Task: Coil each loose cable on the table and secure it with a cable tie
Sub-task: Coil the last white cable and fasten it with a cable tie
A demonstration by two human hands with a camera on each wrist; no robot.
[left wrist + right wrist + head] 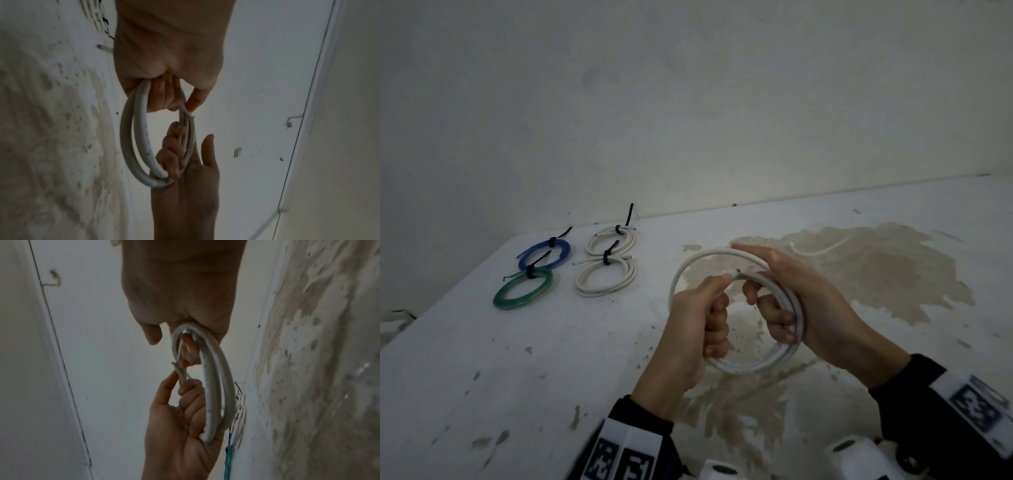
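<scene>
White cable (700, 260) is held in the air above the table (482, 359), wound into a round coil of several turns between the two hands. The left hand (695, 329) grips the left side of the coil with its fingers curled around the turns, and its thumb and first finger pinch the free end of the cable near the top. In the left wrist view this cut end (191, 115) shows just past the thumb tip. The right hand (801, 294) holds the right side of the coil: its lower fingers are curled around the turns, while the first finger lies almost straight along the top of the coil. In the right wrist view the turns (213, 386) pass through both palms.

Four finished coils lie on the far left part of the table, well apart from the hands: a blue coil (563, 251), a green coil (517, 299) touching it, and two white coils (599, 291) just beside them. Each one carries a black cable tie (530, 270). Another loose white cable (822, 249) lies on the table behind the right hand, on a brown stained patch (893, 274).
</scene>
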